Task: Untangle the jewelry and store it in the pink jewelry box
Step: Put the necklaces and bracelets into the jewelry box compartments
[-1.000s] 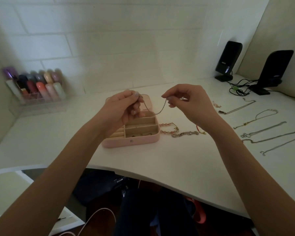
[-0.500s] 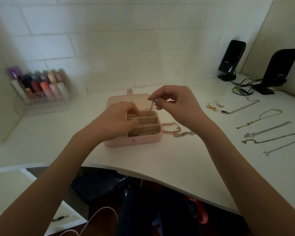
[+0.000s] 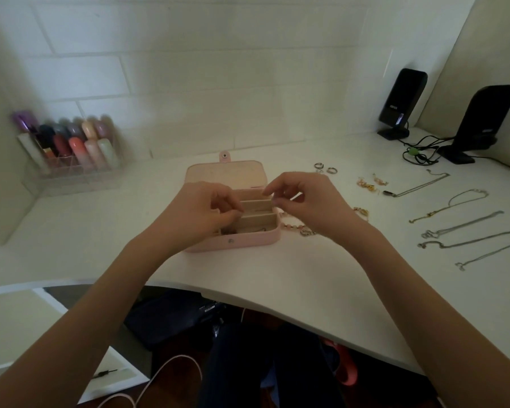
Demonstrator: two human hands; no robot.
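Hovering over open pink jewelry box (image 3: 242, 241) on white desk (image 3: 248, 278): left hand (image 3: 200, 210) and right hand (image 3: 304, 198), fingers curled, hold indiscernible; chains (image 3: 460, 228) laid well right.

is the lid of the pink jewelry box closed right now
No, the pink jewelry box stands open, its lid folded back and its compartments showing.

A home dressing or desk corner. A white curved desk (image 3: 277, 278) stands against a white brick-pattern wall (image 3: 189, 83); a clear organiser of cosmetic tubes (image 3: 71, 148) sits at the left, two black desktop speakers (image 3: 402, 104) with cables at the right, and a pink jewelry box (image 3: 248, 241) and necklaces (image 3: 465, 228) between them.
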